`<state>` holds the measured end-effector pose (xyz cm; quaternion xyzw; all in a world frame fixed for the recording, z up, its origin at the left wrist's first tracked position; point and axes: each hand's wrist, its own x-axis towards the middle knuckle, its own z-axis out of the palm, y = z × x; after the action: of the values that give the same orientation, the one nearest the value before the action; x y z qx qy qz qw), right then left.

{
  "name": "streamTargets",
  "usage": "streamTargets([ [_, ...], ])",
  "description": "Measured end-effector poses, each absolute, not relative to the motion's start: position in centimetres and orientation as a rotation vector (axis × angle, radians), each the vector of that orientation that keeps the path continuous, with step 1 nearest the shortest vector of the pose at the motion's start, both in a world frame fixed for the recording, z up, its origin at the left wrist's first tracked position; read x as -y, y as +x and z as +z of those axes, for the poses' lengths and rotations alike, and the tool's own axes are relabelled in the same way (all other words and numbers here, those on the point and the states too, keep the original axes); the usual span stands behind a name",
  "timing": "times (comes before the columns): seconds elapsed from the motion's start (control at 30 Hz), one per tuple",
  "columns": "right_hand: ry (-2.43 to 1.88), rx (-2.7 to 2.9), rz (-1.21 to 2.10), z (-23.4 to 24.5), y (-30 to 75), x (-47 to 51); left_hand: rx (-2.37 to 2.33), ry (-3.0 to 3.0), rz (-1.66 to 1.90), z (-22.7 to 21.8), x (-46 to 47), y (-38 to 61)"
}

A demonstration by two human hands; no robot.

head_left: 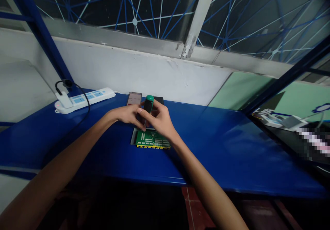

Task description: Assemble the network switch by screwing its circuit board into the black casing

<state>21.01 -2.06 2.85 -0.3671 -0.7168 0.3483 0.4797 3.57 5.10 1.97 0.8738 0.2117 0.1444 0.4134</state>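
Note:
A green circuit board (pixel 152 141) lies in a grey tray on the blue table (pixel 219 147). Above its far end stands a screwdriver with a green and black handle (pixel 148 103), upright, tip down toward the board. My right hand (pixel 160 120) is wrapped round the handle. My left hand (pixel 129 115) comes in from the left, fingers closed and pinching at the lower part of the screwdriver. The tip itself is hidden behind my fingers.
A phone (pixel 134 99) with a lit screen lies just behind my hands, next to a dark flat object (pixel 158 100). A white power strip (pixel 85 99) with a black plug and cable sits at the far left. Clutter lies on a neighbouring surface at the right (pixel 291 122).

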Motion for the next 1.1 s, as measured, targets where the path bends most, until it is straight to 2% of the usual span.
streamTargets([
  [0.17, -0.914, 1.747, 0.862, 2.9, 21.1, 2.1, -0.511, 2.189, 0.272, 2.0, -5.1, 3.4],
  [0.47, -0.937, 1.72, 0.826, 3.1, 21.2, 2.1, -0.556, 2.181, 0.325, 2.4, -4.6, 3.8],
  [0.73, -0.897, 1.603, 0.82, 3.2, 21.5, 1.8, -0.557, 2.264, 0.138, 2.7, -4.9, 3.6],
  [1.1, -0.918, 1.514, 0.83, 3.9, 21.9, 1.7, -0.59, 2.284, 0.204, 2.9, -4.3, 4.3],
])
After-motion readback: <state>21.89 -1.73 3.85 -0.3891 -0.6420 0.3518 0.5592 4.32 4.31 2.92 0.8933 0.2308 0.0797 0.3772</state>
